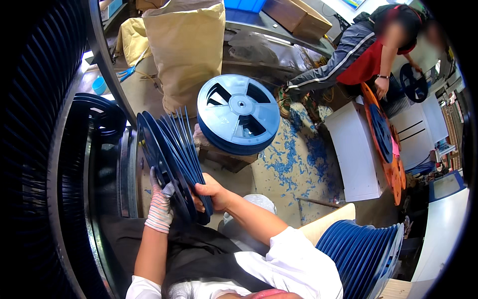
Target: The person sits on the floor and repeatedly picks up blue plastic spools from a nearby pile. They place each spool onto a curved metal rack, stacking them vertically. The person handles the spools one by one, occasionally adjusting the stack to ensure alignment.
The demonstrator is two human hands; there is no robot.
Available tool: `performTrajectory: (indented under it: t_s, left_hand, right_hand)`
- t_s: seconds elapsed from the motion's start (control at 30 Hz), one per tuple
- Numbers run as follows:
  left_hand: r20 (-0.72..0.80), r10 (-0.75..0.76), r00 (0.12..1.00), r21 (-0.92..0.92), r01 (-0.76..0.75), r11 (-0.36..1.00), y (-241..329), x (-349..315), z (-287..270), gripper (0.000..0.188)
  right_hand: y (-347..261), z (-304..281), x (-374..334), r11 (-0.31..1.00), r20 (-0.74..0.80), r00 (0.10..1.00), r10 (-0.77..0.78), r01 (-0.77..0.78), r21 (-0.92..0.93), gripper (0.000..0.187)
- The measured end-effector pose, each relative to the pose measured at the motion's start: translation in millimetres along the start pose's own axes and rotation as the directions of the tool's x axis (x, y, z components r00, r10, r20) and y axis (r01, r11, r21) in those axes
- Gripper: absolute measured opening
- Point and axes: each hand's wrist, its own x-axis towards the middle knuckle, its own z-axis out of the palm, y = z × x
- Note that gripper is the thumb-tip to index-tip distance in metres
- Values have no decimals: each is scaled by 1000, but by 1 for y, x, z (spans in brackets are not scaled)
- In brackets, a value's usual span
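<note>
A bundle of dark blue plastic reels (164,162) is held upright and tilted in front of me, between both hands. My left hand (160,205), in a striped work glove, is closed on the lower left face of the bundle; part of its fingers is hidden. Bare and closed, my right hand (213,193) grips the lower right edge, the thumb along the outside. Above it the thin blue discs (185,144) fan apart at their tops. Beyond the bundle, a lighter blue stack of reels (238,122) lies flat on a low box (226,160).
Racks of dark reels (37,164) line my left side. A tall brown paper sack (186,55) stands ahead. Blue scraps (294,154) litter the floor. Blue reels (358,249) stand at lower right. A person (371,55) bends over an orange disc (381,139) at far right.
</note>
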Motion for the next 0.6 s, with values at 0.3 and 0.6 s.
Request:
performTrajectory:
  t_s: [0.3,0.6]
  left_hand:
    - [139,-220,966,10,221,975,14,3,-19,80]
    - [143,-184,972,-40,192,981,14,-4,-12,84]
  right_hand:
    - [8,3,6,1000,46,999,10,-11,18,48]
    - [4,2,-1,1000,2,1000,26,-26,6,49]
